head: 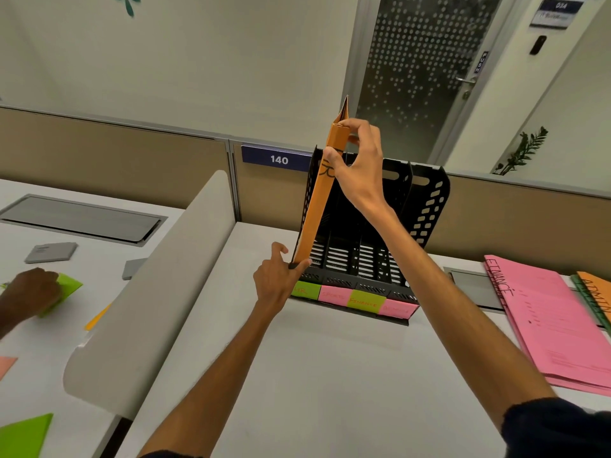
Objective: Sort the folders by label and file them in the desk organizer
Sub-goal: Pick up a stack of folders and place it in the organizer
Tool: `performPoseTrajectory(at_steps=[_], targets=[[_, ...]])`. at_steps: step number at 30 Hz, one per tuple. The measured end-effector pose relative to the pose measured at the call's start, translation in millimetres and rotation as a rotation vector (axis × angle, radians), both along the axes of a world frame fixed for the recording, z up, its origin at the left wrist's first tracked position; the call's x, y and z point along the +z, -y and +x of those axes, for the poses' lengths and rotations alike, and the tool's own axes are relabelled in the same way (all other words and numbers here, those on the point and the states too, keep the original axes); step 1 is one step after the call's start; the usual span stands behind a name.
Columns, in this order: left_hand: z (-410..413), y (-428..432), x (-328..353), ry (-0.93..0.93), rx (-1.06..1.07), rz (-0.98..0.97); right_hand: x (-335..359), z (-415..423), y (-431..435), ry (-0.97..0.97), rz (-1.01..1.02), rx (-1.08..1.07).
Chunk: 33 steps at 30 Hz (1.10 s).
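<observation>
A black desk organizer with several slots stands at the back of the white desk. Green and pink sticky labels line its front lip. An orange folder stands upright in the leftmost slot, above the green label. My right hand pinches the folder near its top edge. My left hand holds the organizer's front left corner, its thumb against the folder's lower end. Pink folders marked FINANCE lie at the right, with an orange ADMIN folder and a green one behind them.
A grey curved divider separates my desk from the left one, where another person's hand rests on a green folder. A beige partition wall runs behind the desks. A grey cable hatch sits beside the pink folders.
</observation>
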<state>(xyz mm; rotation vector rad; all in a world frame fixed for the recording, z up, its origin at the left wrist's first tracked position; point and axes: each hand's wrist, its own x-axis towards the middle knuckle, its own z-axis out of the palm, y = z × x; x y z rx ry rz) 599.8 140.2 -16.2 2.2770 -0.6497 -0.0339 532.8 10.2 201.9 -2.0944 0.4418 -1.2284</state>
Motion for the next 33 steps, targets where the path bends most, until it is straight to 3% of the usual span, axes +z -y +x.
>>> performPoseTrajectory(at_steps=[3, 8, 16, 22, 33], targets=[[5, 7, 1, 0.003, -0.001, 0.047, -17, 1, -3, -0.068, -0.013, 0.06], [-1, 6, -7, -0.05, -0.024, 0.11, -72, 4, -24, -0.406, -0.057, 0.207], [-11, 4, -6, -0.098, -0.049, 0.074, -78, -1, -19, -0.404, -0.077, 0.21], [-27, -8, -3, -0.119, -0.063, 0.022, -83, -20, -27, -0.404, 0.054, 0.252], [-78, -39, 19, -0.034, -0.144, -0.128, -95, -93, -39, -0.53, 0.063, 0.071]])
